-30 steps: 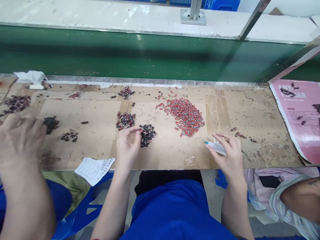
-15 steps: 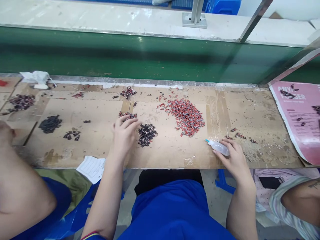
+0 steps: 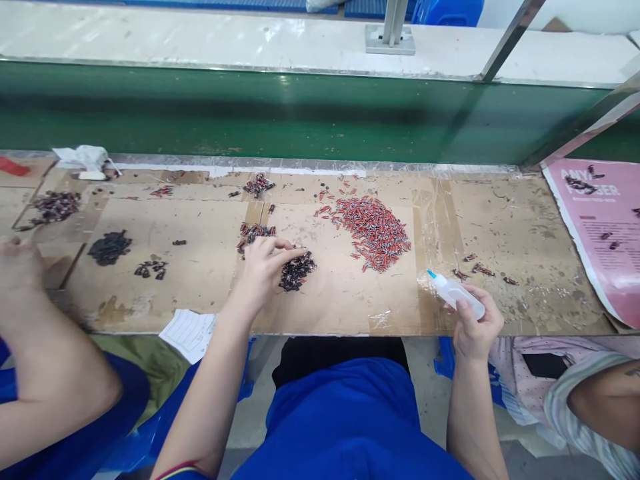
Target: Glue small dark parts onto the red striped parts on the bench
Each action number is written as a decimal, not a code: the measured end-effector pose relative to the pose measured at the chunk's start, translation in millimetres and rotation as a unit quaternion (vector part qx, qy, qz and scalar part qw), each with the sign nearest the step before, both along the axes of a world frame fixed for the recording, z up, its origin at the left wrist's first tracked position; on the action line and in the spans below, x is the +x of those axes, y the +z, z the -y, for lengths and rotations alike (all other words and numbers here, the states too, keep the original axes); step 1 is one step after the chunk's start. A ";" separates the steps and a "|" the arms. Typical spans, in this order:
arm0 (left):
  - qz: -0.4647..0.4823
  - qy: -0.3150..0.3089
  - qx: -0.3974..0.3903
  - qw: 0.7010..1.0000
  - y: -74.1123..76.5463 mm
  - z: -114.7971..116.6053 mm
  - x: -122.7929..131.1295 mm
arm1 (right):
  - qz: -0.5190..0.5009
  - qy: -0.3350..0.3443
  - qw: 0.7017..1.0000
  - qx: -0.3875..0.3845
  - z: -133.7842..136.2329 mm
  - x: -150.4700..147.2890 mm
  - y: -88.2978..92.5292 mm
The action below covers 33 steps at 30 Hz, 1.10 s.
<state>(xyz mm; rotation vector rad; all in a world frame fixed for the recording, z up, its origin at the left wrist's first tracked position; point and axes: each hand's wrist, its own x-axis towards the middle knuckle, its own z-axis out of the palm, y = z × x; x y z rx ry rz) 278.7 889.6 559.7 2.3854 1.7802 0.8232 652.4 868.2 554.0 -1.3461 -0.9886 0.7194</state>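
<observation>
My right hand (image 3: 477,327) is wrapped round a small clear squeeze bottle (image 3: 457,295) with a blue nozzle, held tilted over the table's front part. My left hand (image 3: 265,270) reaches over the edge of a pile of small black parts (image 3: 297,272). Its fingertips are pinched together above that pile, and whatever lies between them is too small to make out. Just behind this hand is a heap of red-and-black pieces (image 3: 254,233). A large pile of small red parts with pale metallic ends (image 3: 373,230) lies between my two hands.
Brown cardboard (image 3: 330,313) covers the bench. A green conveyor belt (image 3: 300,117) runs behind it. Other dark piles (image 3: 110,248) lie to the left, near a co-worker's arm (image 3: 55,373). Loose pieces (image 3: 483,269) and a pink sheet (image 3: 595,233) lie right; another person sits there.
My left hand has moved right, from the red-and-black heap to the black pile, and its fingers have closed. My right hand has lifted the bottle and turned, gripping it more fully.
</observation>
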 end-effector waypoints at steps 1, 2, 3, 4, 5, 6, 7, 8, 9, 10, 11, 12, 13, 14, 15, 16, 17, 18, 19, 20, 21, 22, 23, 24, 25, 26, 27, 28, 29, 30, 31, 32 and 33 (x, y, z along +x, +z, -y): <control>0.038 -0.019 -0.003 0.999 1.9 4.4 11.2 | -0.075 -0.005 0.997 0.019 -2.6 -6.0 0.3; 0.080 -0.045 -0.011 0.996 2.5 8.9 24.0 | -0.147 0.000 0.989 0.033 -5.4 -11.6 1.2; 0.122 -0.066 -0.033 0.990 1.4 13.3 37.7 | -0.212 0.013 0.977 0.038 -8.2 -16.8 2.6; 0.165 -0.084 -0.058 0.981 -1.2 17.5 51.6 | -0.265 0.031 0.963 0.034 -10.8 -21.2 4.0; 0.203 -0.102 -0.082 0.970 -5.2 21.4 64.8 | -0.303 0.046 0.951 0.026 -13.1 -25.1 5.3; 0.234 -0.112 -0.102 0.960 -10.5 24.9 76.6 | -0.326 0.058 0.943 0.015 -14.9 -28.3 6.1; 0.255 -0.112 -0.113 0.954 -16.6 28.0 86.6 | -0.333 0.063 0.941 0.007 -16.1 -31.3 6.2; 0.262 -0.104 -0.111 0.953 -22.9 30.5 94.5 | -0.327 0.064 0.943 0.000 -16.8 -34.2 5.7; 0.260 -0.091 -0.100 0.956 -29.0 32.5 100.2 | -0.311 0.061 0.948 -0.007 -16.8 -37.3 4.4; 0.251 -0.074 -0.083 0.962 -34.5 34.0 104.0 | -0.290 0.057 0.955 -0.018 -16.3 -40.8 2.7; 0.239 -0.059 -0.061 0.967 -39.1 35.1 106.1 | -0.266 0.053 0.962 -0.029 -15.3 -44.8 0.8; 0.228 -0.044 -0.040 0.972 -42.5 35.7 107.0 | -0.240 0.051 0.968 -0.043 -14.0 -49.3 -1.2; 0.219 -0.033 -0.024 0.975 -44.8 36.1 106.9 | -0.215 0.051 0.974 -0.056 -12.5 -54.3 -2.9; 0.213 -0.025 -0.013 0.977 -46.0 36.3 106.3 | -0.188 0.055 0.978 -0.070 -10.9 -59.5 -4.3; 0.210 -0.021 -0.008 0.977 -46.4 36.5 105.5 | -0.162 0.058 0.982 -0.080 -9.4 -64.8 -5.1; 0.209 -0.017 -0.009 0.978 -46.2 36.7 104.7 | -0.136 0.061 0.985 -0.089 -8.0 -69.9 -5.4; 0.210 -0.014 -0.015 0.977 -45.5 37.0 104.0 | -0.112 0.065 0.987 -0.095 -6.8 -74.7 -5.2; 0.213 -0.013 -0.023 0.977 -44.6 37.4 103.5 | -0.090 0.069 0.989 -0.099 -5.9 -79.0 -4.7; 0.218 -0.014 -0.031 0.975 -43.7 37.8 103.2 | -0.071 0.076 0.989 -0.102 -5.1 -82.5 -3.8; 0.223 -0.014 -0.038 0.974 -42.8 38.3 103.1 | -0.054 0.084 0.989 -0.106 -4.6 -85.2 -2.8; 0.228 -0.013 -0.043 0.973 -42.0 38.8 103.1 | -0.038 0.093 0.989 -0.109 -4.2 -87.2 -1.8; 0.232 -0.011 -0.047 0.972 -41.3 39.3 103.3 | -0.023 0.101 0.988 -0.112 -4.0 -88.4 -0.8; 0.234 -0.008 -0.050 0.971 -40.8 39.6 103.6 | -0.010 0.106 0.988 -0.114 -4.0 -89.1 0.1; 0.236 -0.003 -0.053 0.970 -40.4 39.9 103.9 | 0.001 0.110 0.987 -0.116 -4.0 -89.4 1.0; 0.238 0.001 -0.055 0.970 -40.0 40.1 104.2 | 0.010 0.111 0.987 -0.116 -4.1 -89.5 1.7; 0.241 0.004 -0.056 0.969 -39.7 40.2 104.5 | 0.015 0.113 0.987 -0.116 -4.1 -89.4 2.3; 0.245 0.005 -0.058 0.968 -39.5 40.2 104.8 | 0.019 0.115 0.986 -0.116 -4.1 -89.4 2.8; 0.248 0.006 -0.059 0.967 -39.3 40.2 105.0 | 0.020 0.116 0.986 -0.116 -4.1 -89.4 3.1; 0.252 0.008 -0.061 0.966 -39.1 40.2 105.2 | 0.021 0.118 0.986 -0.117 -4.1 -89.5 3.3; 0.255 0.009 -0.062 0.965 -38.9 40.2 105.3 | 0.022 0.121 0.985 -0.119 -4.1 -89.7 3.4; 0.256 0.012 -0.063 0.964 -38.7 40.1 105.4 | 0.024 0.124 0.985 -0.121 -4.0 -89.9 3.2; 0.257 0.014 -0.065 0.964 -38.4 40.0 105.5 | 0.026 0.127 0.984 -0.122 -4.0 -90.1 3.0; 0.257 0.017 -0.067 0.964 -38.1 39.9 105.6 | 0.029 0.129 0.984 -0.123 -4.1 -90.3 2.7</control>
